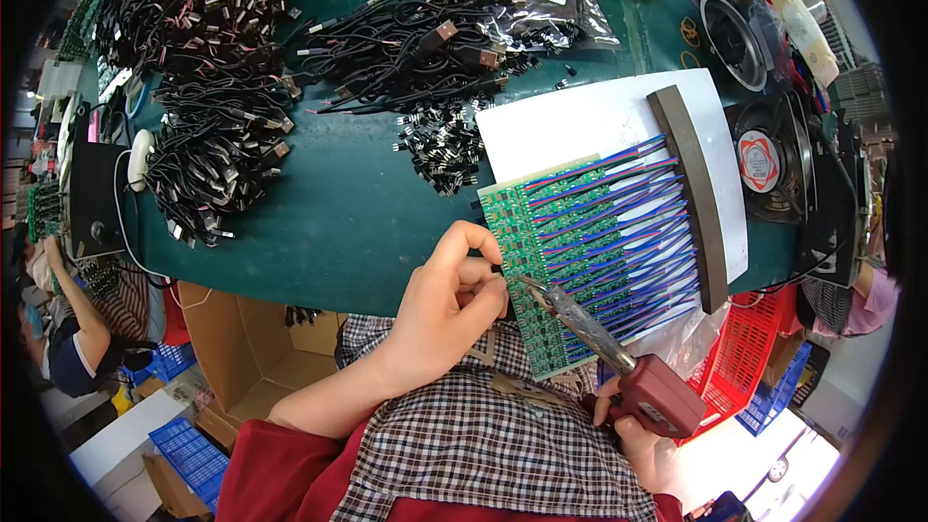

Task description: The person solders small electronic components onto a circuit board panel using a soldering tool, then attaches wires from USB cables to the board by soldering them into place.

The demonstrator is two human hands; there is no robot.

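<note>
My left hand [447, 302] is closed in a pinch at the left edge of a green circuit board panel [505, 217]. A small dark bit shows at its fingertips, too covered to name. My right hand [633, 433] grips a dark red soldering gun [662, 394] from below. The gun's metal barrel [585, 329] slants up and left across the panel, its tip close to my left fingertips. Rows of blue and red wires [643, 222] run right from the panel. A long brown bar [694, 198] lies across their ends on a white sheet [561, 116].
Small black connectors [440, 145] lie heaped beyond my left hand. Bundled black cables [396, 53] and a larger cable pile [217, 87] cover the far left. A clear bag [546, 0] lies at the back. A fan [768, 155] stands right; a red basket [744, 358] is below.
</note>
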